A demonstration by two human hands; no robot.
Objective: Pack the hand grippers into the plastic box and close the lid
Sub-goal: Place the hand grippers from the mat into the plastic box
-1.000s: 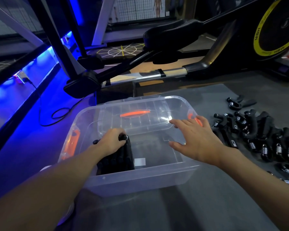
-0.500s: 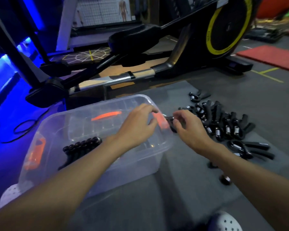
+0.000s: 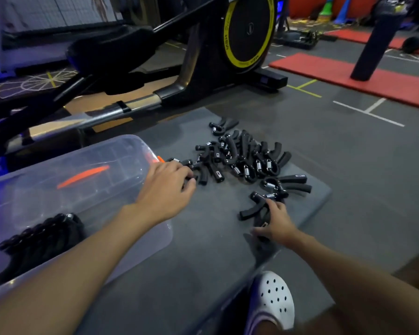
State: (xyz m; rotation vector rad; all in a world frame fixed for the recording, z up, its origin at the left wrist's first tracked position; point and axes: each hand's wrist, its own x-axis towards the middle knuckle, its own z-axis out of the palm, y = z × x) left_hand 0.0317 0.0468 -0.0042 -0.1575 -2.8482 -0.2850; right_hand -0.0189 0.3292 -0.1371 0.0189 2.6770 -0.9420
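A clear plastic box (image 3: 121, 197) with orange latches stands open at the left on a grey mat; a row of black hand grippers (image 3: 41, 235) lies inside at its near left. To its right, a pile of black hand grippers (image 3: 240, 158) with steel springs covers the mat. My left hand (image 3: 167, 189) reaches past the box's right end, its fingers curled round a gripper at the pile's left edge. My right hand (image 3: 273, 221) grips the handle of a separate gripper (image 3: 257, 206) lying nearer to me.
A black exercise machine (image 3: 228, 44) with a yellow-ringed flywheel stands just behind the mat. Red mats (image 3: 348, 73) and a dark post lie at the far right. My white perforated shoe (image 3: 273, 301) sits at the mat's near edge.
My left hand left the grippers in the box and crossed right to the pile. My right hand moved from the box down to a lone gripper. The view swung to the right.
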